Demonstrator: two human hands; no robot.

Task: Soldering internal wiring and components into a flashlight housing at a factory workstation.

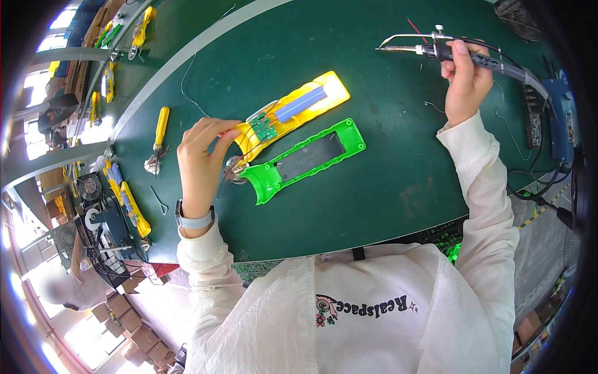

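My left hand [202, 159] pinches thin wires at the edge of a yellow plastic housing [299, 109] that lies open on the green table [386, 168]. A small green circuit board [263, 127] and a blue strip sit inside that housing. Just below it lies a green plastic cover [305, 159], inner side up. My right hand [464, 78] is raised at the upper right, gripping a black-handled soldering iron [436, 48] whose metal tip points left, well away from the housing.
A yellow-handled screwdriver [159, 134] lies left of my left hand. More yellow housings [128, 202] and a small fan [90, 186] sit at the table's left end. Cables and a blue unit [560, 118] crowd the right edge. Another person [71, 283] is at lower left.
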